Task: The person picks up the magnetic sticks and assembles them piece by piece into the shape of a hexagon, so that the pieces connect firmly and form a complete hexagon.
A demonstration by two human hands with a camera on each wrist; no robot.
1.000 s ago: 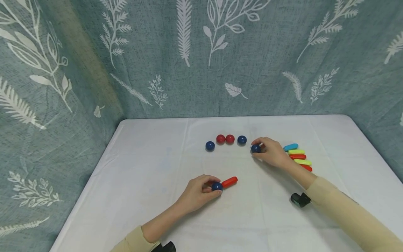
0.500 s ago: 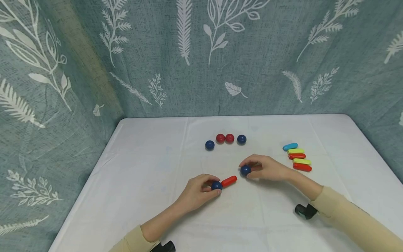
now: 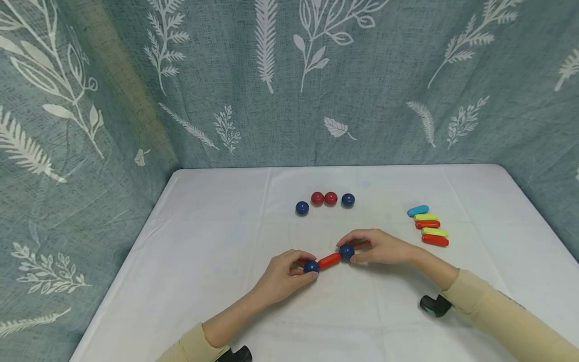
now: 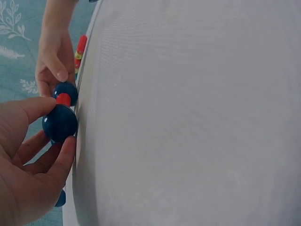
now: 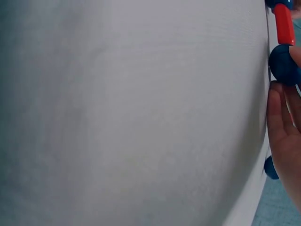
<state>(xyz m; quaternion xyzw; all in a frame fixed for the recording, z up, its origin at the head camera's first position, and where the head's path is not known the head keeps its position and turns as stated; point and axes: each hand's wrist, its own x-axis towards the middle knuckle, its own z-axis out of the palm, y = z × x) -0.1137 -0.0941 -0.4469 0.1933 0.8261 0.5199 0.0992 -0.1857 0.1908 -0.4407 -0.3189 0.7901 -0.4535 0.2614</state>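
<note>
1. Nearest, tan sleeves [image 3: 194, 347] and black wrist cameras [image 3: 435, 305] are seen below the hands.
2. By the left hand [image 3: 281, 276] the left ball [image 3: 311, 267], dark blue, is pinched between thumb and fingers; that grip is closed about it.
3. The red rod [image 3: 329, 261] is set between the two hands, its long axis slanted away from the left hand, up toward the right. Its near end is met by the left ball; whether it is rested on the cloth cannot be told.
4. At its far end the right ball [image 3: 347, 252], also blue, is held in line with the rod, apparently touching. It is pinched in the grip of the right hand [image 3: 382, 246]. Neither hand is clearly nearer the rod.
5. Off to the right, five more rods [image 3: 427, 224] are laid side by side in a rough column, blue farthest.
6. Farther back, two red balls [image 3: 317, 198], touching, are flanked by two blue balls [image 3: 348, 200].
7. The bench [image 3: 217, 216] is covered in white cloth, lightly creased, and is backed by a teal curtain [image 3: 289, 136] printed with pale leaves.
</note>
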